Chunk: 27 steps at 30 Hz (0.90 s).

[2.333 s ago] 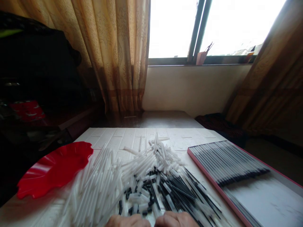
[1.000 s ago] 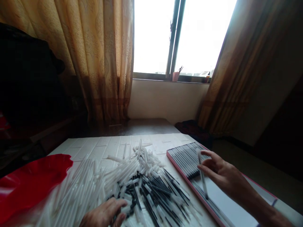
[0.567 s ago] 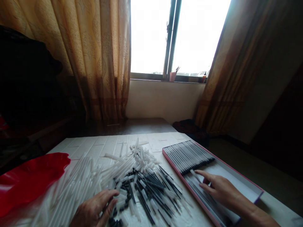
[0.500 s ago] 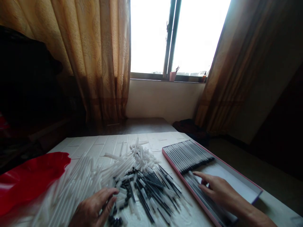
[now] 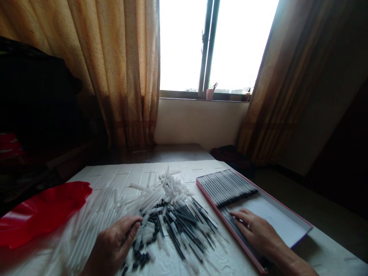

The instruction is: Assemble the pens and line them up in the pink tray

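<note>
A heap of white plastic tubes, black refills and small black caps [image 5: 161,218] covers the middle of the white table [image 5: 123,176]. My left hand [image 5: 113,243] rests on the near left part of the heap, fingers curled over tubes and caps. My right hand [image 5: 255,232] lies flat, fingers stretched, inside the pink-edged box [image 5: 290,220], pressing on the pens laid at its near end. A neat row of finished pens [image 5: 227,186] fills the far end of the box.
A red wavy-rimmed dish [image 5: 40,214] sits at the table's left. Beyond the table are a low wooden ledge, tan curtains [image 5: 120,73] and a bright window [image 5: 212,42] with a small pink cup on its sill. Dark furniture stands at the left.
My right hand carried a pen to the box, set it down and now lies flat on the pens. My left hand shifted slightly over the heap. The view tilted a little.
</note>
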Each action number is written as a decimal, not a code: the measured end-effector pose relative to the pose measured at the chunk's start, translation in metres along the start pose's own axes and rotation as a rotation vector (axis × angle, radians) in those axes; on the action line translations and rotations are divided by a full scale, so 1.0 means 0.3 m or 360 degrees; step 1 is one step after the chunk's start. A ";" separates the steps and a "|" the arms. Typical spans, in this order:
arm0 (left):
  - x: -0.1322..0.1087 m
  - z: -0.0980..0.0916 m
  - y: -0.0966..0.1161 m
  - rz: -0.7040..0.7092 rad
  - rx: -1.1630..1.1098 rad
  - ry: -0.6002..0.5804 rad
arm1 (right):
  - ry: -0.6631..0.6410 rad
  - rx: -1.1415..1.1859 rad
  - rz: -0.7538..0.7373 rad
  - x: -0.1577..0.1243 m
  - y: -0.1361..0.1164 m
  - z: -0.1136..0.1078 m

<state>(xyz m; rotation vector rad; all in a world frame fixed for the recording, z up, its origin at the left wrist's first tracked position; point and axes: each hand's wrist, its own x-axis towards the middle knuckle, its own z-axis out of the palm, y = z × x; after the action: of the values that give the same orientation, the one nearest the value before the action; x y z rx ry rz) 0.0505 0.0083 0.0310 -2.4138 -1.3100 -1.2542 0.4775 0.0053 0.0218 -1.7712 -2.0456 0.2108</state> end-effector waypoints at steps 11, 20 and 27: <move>0.048 -0.034 0.012 -0.0157 0.0096 -0.0215 | 0.0144 0.0003 0.0004 0.001 0.065 0.028; -0.003 0.021 0.028 0.0120 0.0141 -0.0346 | 0.0620 -0.0105 -0.0290 -0.015 -0.019 -0.018; -0.045 0.049 0.005 0.0144 0.0243 -0.0209 | 0.0378 0.0131 -0.0880 0.066 -0.422 -0.017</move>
<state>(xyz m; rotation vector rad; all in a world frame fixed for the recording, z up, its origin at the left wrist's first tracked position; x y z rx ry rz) 0.0567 0.0053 0.0123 -2.4522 -1.2627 -0.9512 0.3627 0.0017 0.0790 -1.0654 -2.2138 -0.0784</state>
